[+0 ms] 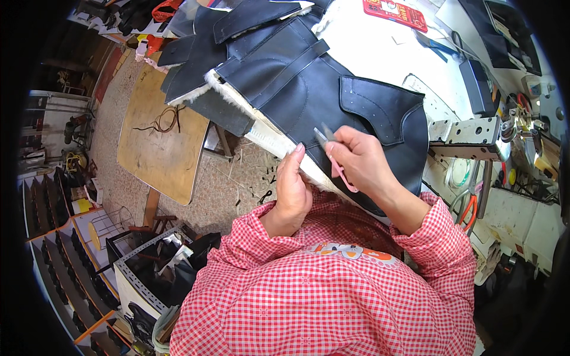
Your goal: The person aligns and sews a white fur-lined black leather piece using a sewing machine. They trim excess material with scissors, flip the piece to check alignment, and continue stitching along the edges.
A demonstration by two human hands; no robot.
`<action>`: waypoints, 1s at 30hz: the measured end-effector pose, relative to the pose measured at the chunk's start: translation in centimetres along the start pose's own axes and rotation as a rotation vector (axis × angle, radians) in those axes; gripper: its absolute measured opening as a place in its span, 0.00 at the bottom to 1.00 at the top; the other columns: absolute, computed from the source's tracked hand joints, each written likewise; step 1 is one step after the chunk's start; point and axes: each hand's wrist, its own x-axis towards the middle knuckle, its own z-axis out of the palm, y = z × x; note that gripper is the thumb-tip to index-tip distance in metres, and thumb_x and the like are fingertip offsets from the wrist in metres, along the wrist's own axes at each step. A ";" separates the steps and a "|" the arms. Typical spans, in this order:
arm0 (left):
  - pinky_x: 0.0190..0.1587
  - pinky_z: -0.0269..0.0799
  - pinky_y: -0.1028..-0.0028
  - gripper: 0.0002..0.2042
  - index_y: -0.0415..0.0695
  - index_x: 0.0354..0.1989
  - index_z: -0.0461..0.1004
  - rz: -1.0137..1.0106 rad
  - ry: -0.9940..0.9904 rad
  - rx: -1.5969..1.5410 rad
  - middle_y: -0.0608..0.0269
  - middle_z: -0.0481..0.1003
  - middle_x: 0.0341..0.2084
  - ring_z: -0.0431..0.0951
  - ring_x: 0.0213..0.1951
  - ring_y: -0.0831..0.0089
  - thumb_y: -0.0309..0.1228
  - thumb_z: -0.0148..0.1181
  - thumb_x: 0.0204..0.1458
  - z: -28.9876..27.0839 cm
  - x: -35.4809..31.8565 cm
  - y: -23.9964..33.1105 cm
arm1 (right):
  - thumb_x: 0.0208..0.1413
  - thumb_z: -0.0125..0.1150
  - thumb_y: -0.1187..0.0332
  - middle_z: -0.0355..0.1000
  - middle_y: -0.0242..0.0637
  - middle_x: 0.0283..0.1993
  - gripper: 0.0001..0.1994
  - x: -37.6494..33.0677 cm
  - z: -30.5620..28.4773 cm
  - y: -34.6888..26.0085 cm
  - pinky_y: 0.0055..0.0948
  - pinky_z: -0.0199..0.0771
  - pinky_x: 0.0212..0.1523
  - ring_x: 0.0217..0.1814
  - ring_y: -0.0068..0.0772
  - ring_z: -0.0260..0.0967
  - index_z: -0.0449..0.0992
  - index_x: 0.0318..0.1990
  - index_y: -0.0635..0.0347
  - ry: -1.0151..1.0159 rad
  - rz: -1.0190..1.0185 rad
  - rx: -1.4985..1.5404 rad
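A black leather garment (pixel 285 89) with pale fleece along its edges lies over the white worktop in front of me. It has stitched seams, a strap and a pocket flap (pixel 377 107). My left hand (pixel 291 193) is at its near left edge, thumb along the edge and the other fingers hidden, seemingly under the leather. Closed around the pink handle of small scissors (pixel 322 137), my right hand (pixel 359 155) is just over the leather, to the right of my left hand. The metal blades point up and left, slightly blurred.
Right of the garment stands a sewing machine's metal arm (pixel 466 135). A red printed card (pixel 395 13) and blue-handled scissors (pixel 436 47) lie on the worktop. At left is a wooden board (pixel 157 145) with a dark cord on it; a bin (pixel 151 264) stands below.
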 end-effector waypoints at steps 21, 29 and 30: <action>0.53 0.68 0.67 0.15 0.37 0.49 0.70 0.042 -0.057 0.059 0.58 0.76 0.43 0.76 0.46 0.68 0.35 0.45 0.63 -1.2 0.5 -0.4 | 0.62 0.54 0.70 0.67 0.27 0.18 0.08 -0.2 -0.5 1.6 0.18 0.50 0.10 0.12 0.13 0.55 0.70 0.30 0.61 -0.028 -0.026 -0.031; 0.53 0.69 0.68 0.15 0.37 0.49 0.70 0.054 -0.051 0.071 0.58 0.76 0.43 0.76 0.46 0.68 0.34 0.46 0.62 -0.6 0.1 -0.1 | 0.61 0.54 0.69 0.67 0.31 0.16 0.11 0.3 -0.9 0.1 0.21 0.51 0.09 0.10 0.16 0.56 0.69 0.26 0.62 -0.077 0.103 0.021; 0.53 0.69 0.68 0.15 0.37 0.49 0.70 0.057 -0.048 0.073 0.58 0.76 0.43 0.76 0.46 0.68 0.34 0.46 0.62 -0.4 0.1 -0.1 | 0.60 0.54 0.69 0.67 0.31 0.15 0.11 0.4 -0.9 0.1 0.22 0.51 0.09 0.09 0.17 0.56 0.69 0.25 0.63 -0.058 0.094 0.034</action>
